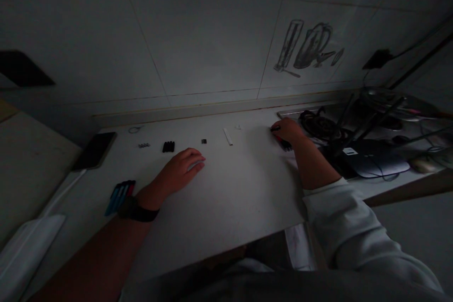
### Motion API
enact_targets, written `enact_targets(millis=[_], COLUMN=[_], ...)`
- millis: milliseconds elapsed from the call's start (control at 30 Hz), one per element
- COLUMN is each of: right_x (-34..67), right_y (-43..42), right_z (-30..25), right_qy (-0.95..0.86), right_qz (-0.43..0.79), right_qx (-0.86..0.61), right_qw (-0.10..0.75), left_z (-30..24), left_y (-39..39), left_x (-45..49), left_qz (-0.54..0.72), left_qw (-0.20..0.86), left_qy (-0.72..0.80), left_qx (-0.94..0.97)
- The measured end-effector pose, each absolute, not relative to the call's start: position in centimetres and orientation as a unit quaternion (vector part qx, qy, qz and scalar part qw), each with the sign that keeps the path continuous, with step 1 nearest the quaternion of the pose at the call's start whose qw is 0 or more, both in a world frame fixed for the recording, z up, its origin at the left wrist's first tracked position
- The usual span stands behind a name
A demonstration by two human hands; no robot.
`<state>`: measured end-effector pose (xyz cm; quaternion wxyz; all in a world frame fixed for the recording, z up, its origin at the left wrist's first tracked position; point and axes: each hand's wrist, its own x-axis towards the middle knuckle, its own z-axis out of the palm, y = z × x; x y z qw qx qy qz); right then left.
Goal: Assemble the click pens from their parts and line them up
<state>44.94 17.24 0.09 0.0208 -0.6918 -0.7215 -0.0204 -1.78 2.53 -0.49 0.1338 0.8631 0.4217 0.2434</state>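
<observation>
My left hand (182,170) hovers over or rests on the white tabletop, thumb and fingers apart, holding nothing. Near its fingertips lies a small dark piece (204,141). Just beyond are a group of short black pieces (169,146) and a row of small grey pieces (144,145). My right hand (287,130) is closed at the table's right side, with something dark at its fingertips that I cannot make out. Red and black slim pieces (283,143) lie under it. Blue and red pen-like pieces (121,196) sit beside my left wrist.
A thin white strip (228,137) and a tiny pale piece (238,127) lie mid-table. A thin loop (135,130) and a dark phone (95,151) are at left. A stove burner (323,124) and a dark flat device (377,158) crowd the right. The tiled wall (212,47) stands behind.
</observation>
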Motion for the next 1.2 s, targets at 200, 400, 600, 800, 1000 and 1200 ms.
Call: enact_targets(millis=[200, 400, 600, 800, 1000, 1200], right_x=[44.9, 44.5, 42.7, 36.0, 26.8, 21.6], right_y=[17.3, 16.8, 15.6, 12.3, 8.8, 6.9], right_z=[0.3, 0.7, 2.1, 4.5, 4.4, 0.4], right_qy=[-0.718, -0.720, -0.723, -0.761, -0.807, -0.877], right_qz=[-0.011, -0.015, -0.031, -0.009, 0.084, 0.118], right_qx=[-0.696, -0.694, -0.673, -0.542, -0.460, -0.368], right_qw=[0.022, 0.021, 0.152, 0.355, 0.361, 0.284], left_z=[-0.7, -0.8, -0.6, -0.1, 0.8, 2.8], left_y=[2.7, 2.7, 2.6, 2.3, 1.8, 1.9], left_x=[-1.8, -1.9, -1.9, -1.8, -2.0, -3.7], left_qz=[0.246, 0.243, 0.246, 0.231, 0.243, 0.282], left_qw=[0.137, 0.143, 0.133, 0.115, 0.099, 0.059], left_qy=[0.422, 0.420, 0.420, 0.445, 0.478, 0.539], left_qx=[0.862, 0.863, 0.863, 0.858, 0.838, 0.792])
